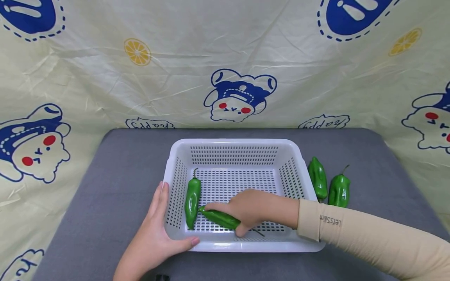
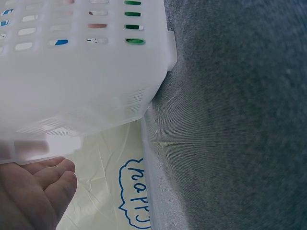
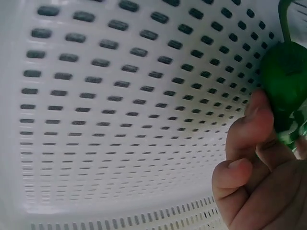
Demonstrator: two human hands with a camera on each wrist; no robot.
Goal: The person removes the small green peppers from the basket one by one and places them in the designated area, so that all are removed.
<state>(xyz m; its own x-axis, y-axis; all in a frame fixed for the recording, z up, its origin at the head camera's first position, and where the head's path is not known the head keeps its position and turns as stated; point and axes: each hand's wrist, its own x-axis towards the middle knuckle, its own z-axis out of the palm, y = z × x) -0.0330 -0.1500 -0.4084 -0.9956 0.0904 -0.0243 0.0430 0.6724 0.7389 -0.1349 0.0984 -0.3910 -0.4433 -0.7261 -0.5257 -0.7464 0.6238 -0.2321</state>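
Note:
A white perforated plastic basket (image 1: 242,246) stands on the grey table. My left hand (image 1: 151,230) lies against its near left corner, fingers extended along the left side and thumb on the front rim. In the left wrist view, the left fingers (image 2: 60,179) touch the basket just under its rim. Inside the basket, my right hand (image 1: 242,210) grips a green pepper (image 1: 221,219) low over the floor, its stem pointing right. The right wrist view shows curled fingers (image 3: 252,122) beside this pepper. Another green pepper (image 1: 192,201) lies lengthwise at the basket's left.
Two more green peppers, one by the basket's right wall (image 1: 318,177) and one farther right (image 1: 339,189), lie on the grey tabletop (image 1: 130,164). The right sleeve (image 1: 365,234) crosses the basket's near right corner. A patterned cloth (image 1: 175,86) hangs behind the table.

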